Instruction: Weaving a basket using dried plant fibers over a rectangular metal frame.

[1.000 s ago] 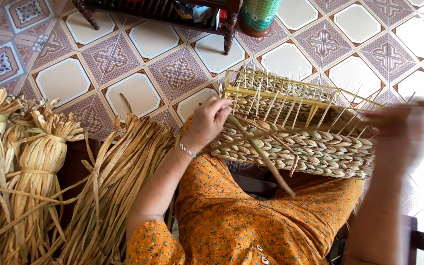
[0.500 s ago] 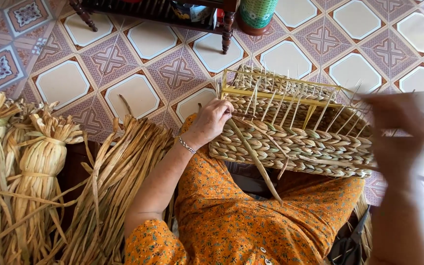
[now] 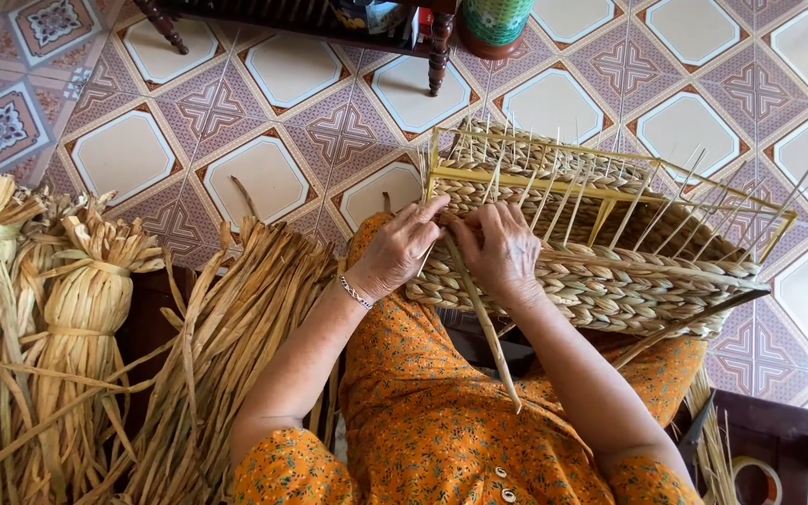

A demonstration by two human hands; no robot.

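Patterned tile floor (image 3: 273,178); left hand (image 3: 395,252), right hand (image 3: 507,251) both pinching strand (image 3: 479,318) at woven basket (image 3: 610,271).

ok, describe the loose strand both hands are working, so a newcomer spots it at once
Start at the half-woven basket on the person's orange lap. At its near left corner the left hand and right hand meet. The strand runs between them down toward the lap: single, flat, pale and free-ended, unlike the plaited rows.
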